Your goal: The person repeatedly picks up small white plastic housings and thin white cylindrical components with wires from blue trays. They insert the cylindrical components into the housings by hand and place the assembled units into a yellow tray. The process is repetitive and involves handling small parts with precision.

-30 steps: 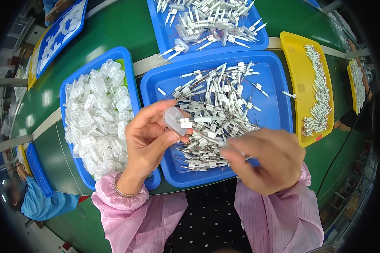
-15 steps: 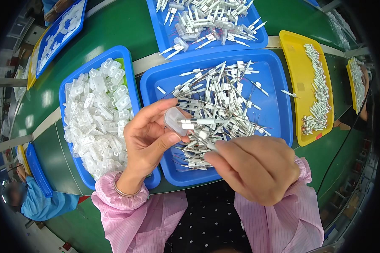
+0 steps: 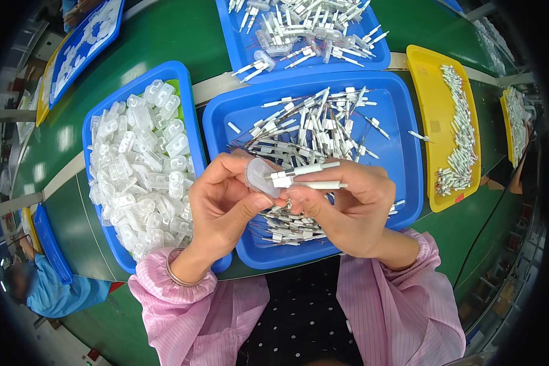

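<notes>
A white tag (image 3: 283, 182) showed on the held rods, its marks too small to read; a red patch (image 3: 459, 197), likewise illegible, marked the near end of the yellow tray (image 3: 432, 122). The left hand (image 3: 216, 204) pinched a clear cap (image 3: 261, 175) between thumb and fingers, above the left edge of the middle tray (image 3: 391, 165). Two white rods (image 3: 316, 169) pointed rightward from the cap, over the right hand (image 3: 360, 207), whose fingers were bunched just below it; what their tips gripped could not be told. Beneath both hands lay a heap of rods (image 3: 311, 146), partly hidden by them. Left of it, the left tray (image 3: 191, 104) brimmed with caps (image 3: 143, 165); beyond, the far tray (image 3: 379, 56) held caps with rods attached. A stray rod (image 3: 418, 136) bridged the gap to the yellow tray. All stood on a green counter (image 3: 183, 36), with a blue-sleeved co-worker (image 3: 73, 297) at far left.
</notes>
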A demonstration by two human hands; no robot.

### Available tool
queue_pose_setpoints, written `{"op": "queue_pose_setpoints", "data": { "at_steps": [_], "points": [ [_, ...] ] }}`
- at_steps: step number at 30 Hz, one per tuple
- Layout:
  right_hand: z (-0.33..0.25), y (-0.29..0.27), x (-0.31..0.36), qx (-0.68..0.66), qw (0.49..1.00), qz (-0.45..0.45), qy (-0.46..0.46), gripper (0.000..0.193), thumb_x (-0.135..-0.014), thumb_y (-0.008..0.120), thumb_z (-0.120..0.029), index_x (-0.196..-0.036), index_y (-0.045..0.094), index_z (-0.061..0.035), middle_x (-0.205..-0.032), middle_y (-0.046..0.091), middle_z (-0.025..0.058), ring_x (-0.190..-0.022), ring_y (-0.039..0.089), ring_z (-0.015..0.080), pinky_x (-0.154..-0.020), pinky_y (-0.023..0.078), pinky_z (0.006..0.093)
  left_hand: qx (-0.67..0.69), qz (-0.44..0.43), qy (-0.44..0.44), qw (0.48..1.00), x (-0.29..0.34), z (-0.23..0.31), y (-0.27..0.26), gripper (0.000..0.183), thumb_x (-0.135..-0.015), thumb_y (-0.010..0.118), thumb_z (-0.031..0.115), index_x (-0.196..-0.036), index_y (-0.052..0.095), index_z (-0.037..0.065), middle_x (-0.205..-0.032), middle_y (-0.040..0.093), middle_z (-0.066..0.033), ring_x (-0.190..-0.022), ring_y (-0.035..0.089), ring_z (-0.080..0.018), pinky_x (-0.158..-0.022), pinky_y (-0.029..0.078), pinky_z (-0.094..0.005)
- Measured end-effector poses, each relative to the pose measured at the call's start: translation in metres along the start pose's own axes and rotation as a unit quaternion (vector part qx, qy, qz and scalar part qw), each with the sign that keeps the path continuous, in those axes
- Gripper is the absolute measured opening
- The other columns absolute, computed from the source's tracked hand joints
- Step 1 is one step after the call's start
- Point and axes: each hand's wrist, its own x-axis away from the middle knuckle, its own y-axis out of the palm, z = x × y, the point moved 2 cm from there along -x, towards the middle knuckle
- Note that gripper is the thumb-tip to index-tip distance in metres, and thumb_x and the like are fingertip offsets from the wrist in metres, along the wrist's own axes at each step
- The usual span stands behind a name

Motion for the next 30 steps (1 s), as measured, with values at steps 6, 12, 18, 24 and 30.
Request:
{"op": "queue_pose_setpoints", "data": {
  "at_steps": [6,12,18,24,30],
  "points": [
    [-0.002,0.010,0.000,-0.090,0.992,0.086,0.016,0.013,-0.075,0.060,0.008,-0.087,0.061,0.0051,-0.078,0.064,0.0140,-0.068,0.064,0.0145,-0.055,0.051,0.0213,0.038,0.007,-0.026,0.999,0.000,0.003,0.001,0.025,-0.080,0.058,-0.004,-0.102,0.047,-0.006,-0.091,0.060,-0.0155,-0.082,0.061,-0.0190,-0.075,0.051,-0.0313],
    [-0.004,-0.006,-0.004,0.025,0.998,0.003,-0.050,0.011,-0.076,0.059,0.010,-0.086,0.062,0.0063,-0.076,0.064,0.0135,-0.065,0.063,0.0134,-0.054,0.050,0.0213,0.063,-0.012,-0.051,0.997,-0.001,0.002,-0.002,0.024,-0.081,0.057,-0.003,-0.102,0.047,-0.005,-0.090,0.060,-0.0161,-0.083,0.061,-0.0194,-0.074,0.051,-0.0317],
    [0.000,-0.003,-0.005,-0.106,0.993,0.011,0.054,0.006,-0.077,0.059,0.008,-0.082,0.060,0.0066,-0.073,0.064,0.0125,-0.062,0.062,0.0124,-0.052,0.049,0.0206,0.058,-0.024,-0.034,0.997,-0.002,0.000,0.000,0.023,-0.081,0.057,-0.004,-0.102,0.047,-0.004,-0.089,0.061,-0.0156,-0.083,0.061,-0.0198,-0.073,0.051,-0.0326],
    [0.003,0.006,-0.004,0.001,0.999,0.027,0.026,0.008,-0.076,0.061,0.006,-0.083,0.059,0.0037,-0.069,0.063,0.0109,-0.056,0.060,0.0121,-0.049,0.048,0.0227,0.054,-0.016,-0.041,0.998,0.000,0.001,-0.005,0.023,-0.080,0.057,-0.004,-0.100,0.047,-0.005,-0.087,0.061,-0.0162,-0.079,0.062,-0.0197,-0.069,0.053,-0.0312],
    [0.011,0.000,-0.008,0.170,0.972,-0.027,-0.160,0.018,-0.069,0.062,0.008,-0.086,0.061,0.0005,-0.066,0.061,0.0109,-0.056,0.061,0.0196,-0.048,0.048,0.0254,0.034,-0.036,-0.091,0.995,-0.003,0.008,-0.011,0.021,-0.080,0.058,-0.004,-0.099,0.049,-0.008,-0.085,0.060,-0.0148,-0.076,0.062,-0.0181,-0.066,0.053,-0.0287]
  ]
}}
